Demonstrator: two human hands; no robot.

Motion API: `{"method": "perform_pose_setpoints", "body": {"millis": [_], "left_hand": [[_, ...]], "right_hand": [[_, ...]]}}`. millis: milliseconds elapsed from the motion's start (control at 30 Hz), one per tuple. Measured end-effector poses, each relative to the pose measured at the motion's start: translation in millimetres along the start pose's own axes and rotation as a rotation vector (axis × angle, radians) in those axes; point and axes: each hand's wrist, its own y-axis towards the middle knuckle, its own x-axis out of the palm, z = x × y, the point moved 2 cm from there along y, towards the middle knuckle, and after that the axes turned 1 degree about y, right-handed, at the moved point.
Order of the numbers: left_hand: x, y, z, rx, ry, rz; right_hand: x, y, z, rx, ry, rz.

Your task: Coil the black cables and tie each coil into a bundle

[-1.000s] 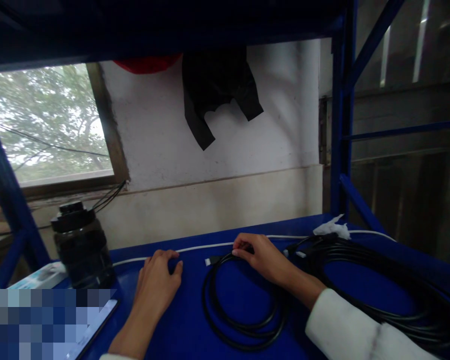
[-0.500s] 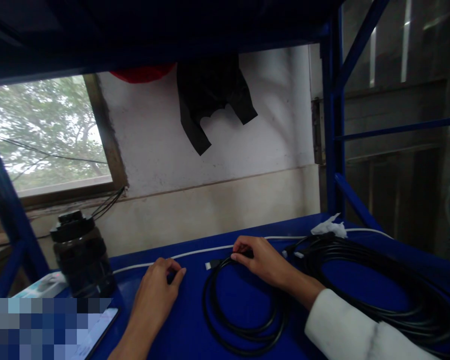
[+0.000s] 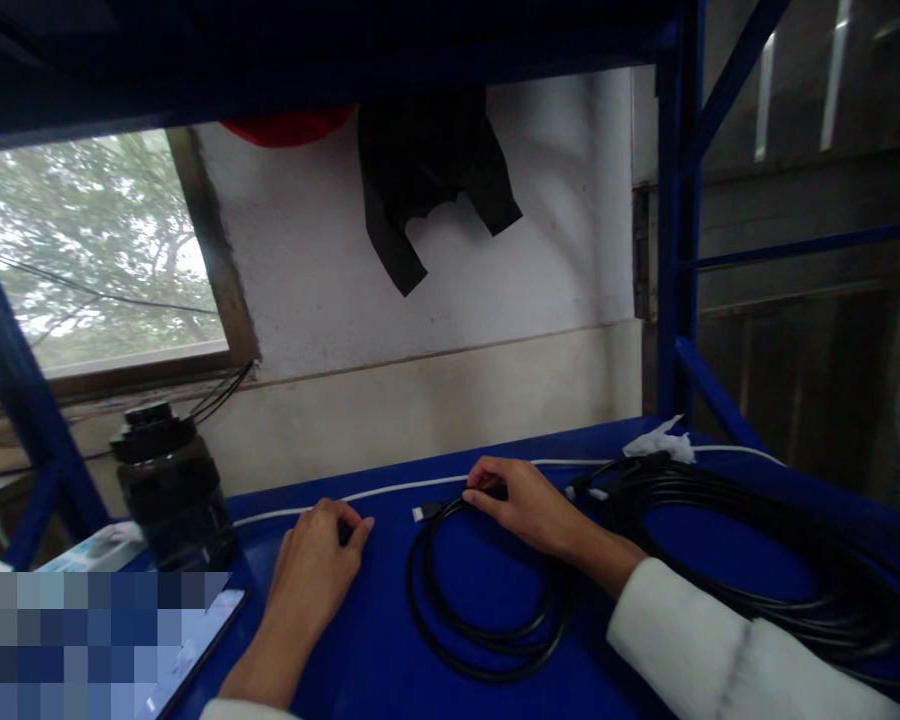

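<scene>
A small coil of black cable [image 3: 487,670] lies on the blue shelf surface, a silver-tipped plug [image 3: 425,511] sticking out at its upper left. My right hand [image 3: 521,505] is closed, thumb and fingers pinching the top of this coil just right of the plug. To the left of the coil, my left hand [image 3: 316,560] rests near the surface with thumb and fingertips drawn together. A dark patch shows between them; whether it is an object or shadow I cannot make out. A white cord [image 3: 405,487] runs behind both hands.
A larger black cable coil [image 3: 757,600] lies at the right, with crumpled white plastic [image 3: 658,440] at its far edge. A dark bottle [image 3: 172,490] and a phone [image 3: 195,640] are at the left. Blue rack posts [image 3: 679,250] and an upper shelf frame the space.
The view has tilted slightly, so the scene sits a little higher on the window and wall side. Both hands keep nearly the same positions, the right still on the small coil.
</scene>
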Motion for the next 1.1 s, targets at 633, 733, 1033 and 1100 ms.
{"method": "perform_pose_setpoints", "body": {"millis": [633, 733, 1033, 1100], "left_hand": [[-6.7, -5.1, 9.7, 0.008, 0.034, -0.001], [-7.2, -5.4, 11.2, 0.025, 0.000, 0.003], [-14.7, -1.7, 23.1, 0.080, -0.240, 0.057], [-16.9, -2.6, 26.1, 0.085, -0.314, 0.095]], "right_hand": [[-0.9, -0.4, -3.4, -0.005, -0.008, 0.025], [-0.8, -0.7, -4.0, -0.006, -0.001, 0.029], [-0.8, -1.1, -4.1, 0.002, -0.010, 0.032], [-1.8, -1.5, -7.1, 0.000, -0.005, 0.033]]}}
